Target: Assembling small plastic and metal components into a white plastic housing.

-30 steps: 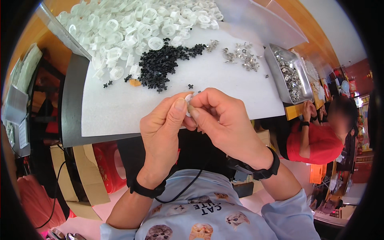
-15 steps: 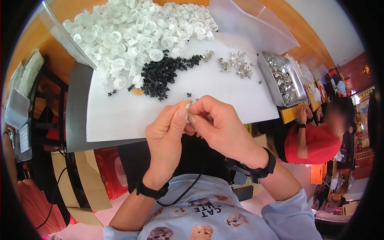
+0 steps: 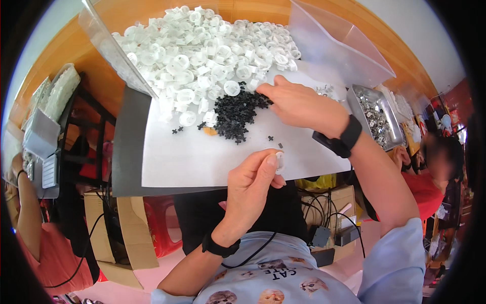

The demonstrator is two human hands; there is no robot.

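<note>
My left hand (image 3: pixel 250 185) is closed, pinching a small white plastic part (image 3: pixel 280 161) between thumb and fingers just over the table's near edge. My right hand (image 3: pixel 298 104) reaches out over the table with its fingers stretched and apart. Its fingertips are at the border between a heap of small black cross-shaped pieces (image 3: pixel 235 114) and the big pile of translucent white round plastic parts (image 3: pixel 202 55). Whether they touch a piece is hard to see. One loose black cross piece (image 3: pixel 271 138) lies between my hands.
Small metal pieces (image 3: pixel 325 91) lie partly behind my right hand. A metal tray (image 3: pixel 357 104) of similar pieces stands at the right. Clear plastic panels (image 3: pixel 349 45) flank the pile. Co-workers sit on both sides, one in a red shirt (image 3: pixel 422 195).
My right hand has left the white part and moved forward to the heaps. My left hand keeps the part. The whole view has shifted, so the table appears further right.
</note>
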